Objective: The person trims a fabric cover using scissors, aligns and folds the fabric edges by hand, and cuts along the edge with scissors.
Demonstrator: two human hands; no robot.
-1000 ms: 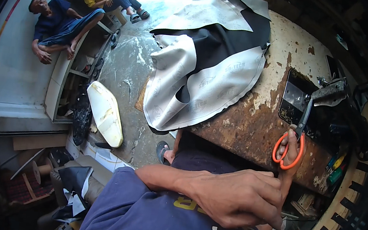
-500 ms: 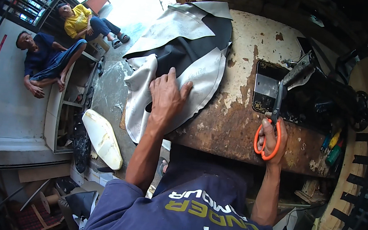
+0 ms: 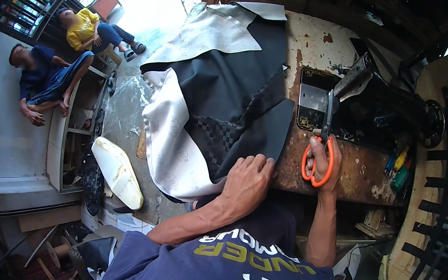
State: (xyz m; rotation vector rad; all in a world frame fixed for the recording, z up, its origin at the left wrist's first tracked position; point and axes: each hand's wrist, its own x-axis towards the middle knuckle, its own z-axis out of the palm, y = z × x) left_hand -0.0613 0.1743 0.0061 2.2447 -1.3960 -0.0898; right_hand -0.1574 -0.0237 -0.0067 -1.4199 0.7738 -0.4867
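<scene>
A sewn cover of black leather-like material (image 3: 225, 76) with a pale grey backing is spread over the worn work table (image 3: 305, 36). One part of it has a checkered pattern. At its near right corner my left hand (image 3: 247, 181) is closed on the material's edge, the fingertips partly hidden. My right hand (image 3: 327, 168) holds scissors (image 3: 328, 116) by their orange handles over the table's near side. Their dark blades are together and point away from me, beside the sewing machine (image 3: 383, 100).
Several screwdrivers (image 3: 400, 176) lie at the table's right end. A padded board with black straps (image 3: 425, 218) stands at the far right. On the left are a pale seat-shaped foam piece (image 3: 117, 173) and an open cabinet (image 3: 78, 132). Two people (image 3: 53, 84) sit beyond it.
My left hand has moved right and nearer to me, folding the cover's right flap over so its black face shows. My right hand still holds the scissors.
</scene>
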